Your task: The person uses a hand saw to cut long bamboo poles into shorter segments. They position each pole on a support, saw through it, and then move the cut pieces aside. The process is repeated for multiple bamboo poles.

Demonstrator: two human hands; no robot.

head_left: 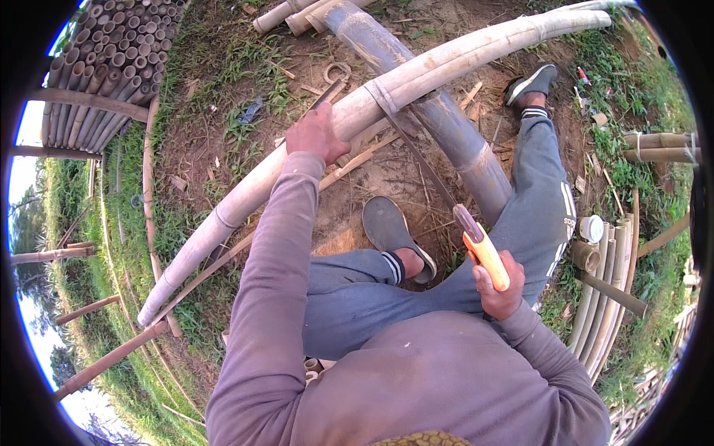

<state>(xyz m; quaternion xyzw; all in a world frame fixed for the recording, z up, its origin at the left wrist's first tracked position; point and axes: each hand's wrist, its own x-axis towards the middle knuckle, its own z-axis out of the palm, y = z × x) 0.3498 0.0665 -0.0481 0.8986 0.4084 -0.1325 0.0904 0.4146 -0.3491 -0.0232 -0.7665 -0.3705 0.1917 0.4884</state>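
My left hand (316, 135) is closed over the top of a long pale bamboo pole (253, 192), which runs from the lower left to the upper right. In my right hand (500, 286) is the orange handle of a hand saw (424, 162), fingers wrapped round it. The saw's thin blade reaches up and left to the pole, its far end at a dark line across the bamboo just right of my left hand. Beneath the pole, crossing it, lies a thick grey pipe-like bamboo (454, 134). Whether the blade sits inside a cut I cannot tell.
My two shoes (390, 227) stand on the dirt either side of the thick grey piece. Stacked bamboo poles (111, 59) fill a rack at the upper left. More upright poles (606, 290) and a white-lidded container (592, 228) are at the right. Split strips (364, 160) lie under the pole.
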